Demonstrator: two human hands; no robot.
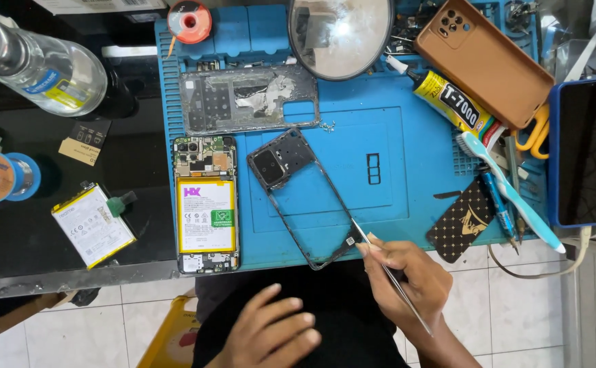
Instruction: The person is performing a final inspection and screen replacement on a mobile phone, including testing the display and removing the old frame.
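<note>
Yellow glue tube (pixel 448 102) with black cap lies upper right on the blue mat (pixel 380 123). Two batteries: one white-labelled in the open phone (pixel 206 204), one loose (pixel 93 226) on the black table (pixel 11 238). Right hand (pixel 407 276), fingers pinched on tweezers (pixel 390 272), tips touching the dark phone frame (pixel 298 194). Left hand (pixel 267 334) rests on lap, fingers loosely apart, holding nothing.
</note>
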